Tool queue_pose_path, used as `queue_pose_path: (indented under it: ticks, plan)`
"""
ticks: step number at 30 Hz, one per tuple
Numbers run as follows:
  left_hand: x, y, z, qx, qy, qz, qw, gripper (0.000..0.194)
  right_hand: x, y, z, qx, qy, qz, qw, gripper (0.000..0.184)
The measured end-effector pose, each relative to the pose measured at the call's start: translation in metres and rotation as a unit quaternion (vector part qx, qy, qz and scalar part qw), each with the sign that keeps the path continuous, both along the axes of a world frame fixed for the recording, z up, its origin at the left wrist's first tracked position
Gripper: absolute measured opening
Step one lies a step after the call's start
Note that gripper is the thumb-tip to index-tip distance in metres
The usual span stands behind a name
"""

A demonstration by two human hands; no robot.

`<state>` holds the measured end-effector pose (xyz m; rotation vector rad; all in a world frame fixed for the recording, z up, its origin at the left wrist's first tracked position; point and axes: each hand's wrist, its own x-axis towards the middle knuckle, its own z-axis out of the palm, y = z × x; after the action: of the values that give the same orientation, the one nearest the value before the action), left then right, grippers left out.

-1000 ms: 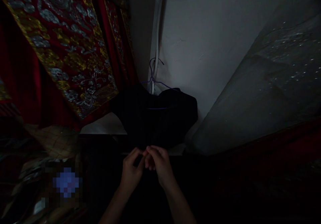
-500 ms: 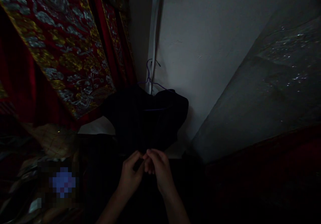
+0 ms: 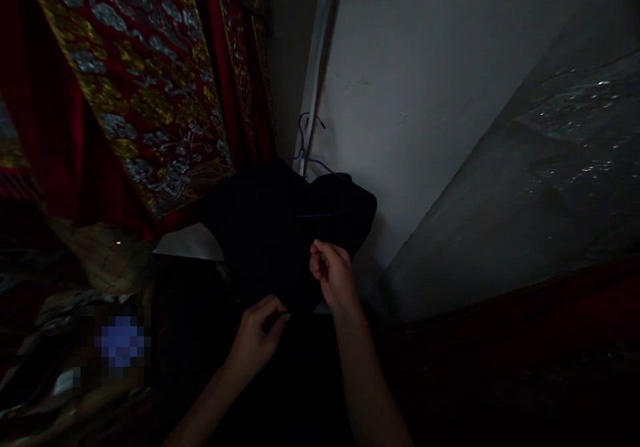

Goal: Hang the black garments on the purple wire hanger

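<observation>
A black garment [image 3: 260, 227] hangs by the wall on a thin purple hanger [image 3: 325, 165]. At the garment's lower front, my left hand [image 3: 260, 330] is closed in a pinch on its dark cloth, thumb and forefinger meeting at the edge. Higher and to the right, my right hand [image 3: 334, 270] is held up in front of the garment, with fingertips pressed together and the other fingers curled. Whatever sits between those fingertips is too small and dark to make out. Most of the garment's folds are lost in shadow.
Red cloth with gold and silver embroidery [image 3: 145, 100] hangs at the left. A pale pipe [image 3: 317, 53] runs up the wall [image 3: 400, 100]. Clear plastic sheeting [image 3: 565, 167] covers the right side. A blurred blue patch [image 3: 123, 341] lies among clutter at lower left.
My right hand has moved up and to the right, away from my left hand, which stays low by the cloth. The view has shifted slightly.
</observation>
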<state>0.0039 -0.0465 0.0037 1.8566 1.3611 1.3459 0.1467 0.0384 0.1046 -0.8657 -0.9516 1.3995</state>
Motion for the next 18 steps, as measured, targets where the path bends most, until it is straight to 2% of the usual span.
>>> queue_pose_path:
  ticks: [3,6,8,9,10,11,12,13,16,18]
  plan:
    - [0.001,0.001,-0.017,-0.009,0.003,0.009,1.0,0.016,-0.003,0.035,0.034,0.03,0.017,-0.011,0.999,0.022]
    - [-0.001,0.006,-0.03,-0.014,0.015,0.008,1.0,0.017,-0.011,0.052,0.055,0.044,0.023,-0.023,0.999,0.019]
    - [-0.004,0.013,-0.027,-0.023,0.024,-0.007,0.999,0.012,-0.017,0.053,0.061,0.072,0.018,-0.031,0.997,0.019]
    - [-0.007,0.019,-0.02,-0.024,0.025,-0.018,0.999,0.005,-0.019,0.05,0.061,0.096,0.008,-0.036,0.995,0.02]
    - [-0.009,0.025,-0.008,-0.019,0.024,-0.028,0.999,0.008,-0.021,0.046,0.061,0.125,-0.01,-0.042,0.991,0.022]
    - [-0.011,0.033,0.008,-0.005,0.018,-0.039,0.999,0.023,-0.021,0.042,0.06,0.158,-0.037,-0.048,0.986,0.023]
    - [-0.013,0.042,0.027,0.023,0.008,-0.038,0.999,0.041,-0.022,0.038,0.06,0.189,-0.071,-0.052,0.978,0.025]
    - [-0.014,0.051,0.049,0.062,-0.002,-0.032,0.998,0.048,-0.021,0.033,0.06,0.215,-0.108,-0.052,0.969,0.026]
    - [-0.016,0.08,0.115,0.187,-0.012,-0.022,0.982,0.047,-0.017,0.022,0.064,0.258,-0.194,-0.038,0.946,0.028]
    - [-0.015,0.096,0.145,0.239,0.033,-0.03,0.97,0.033,-0.014,0.019,0.068,0.271,-0.213,-0.034,0.938,0.029]
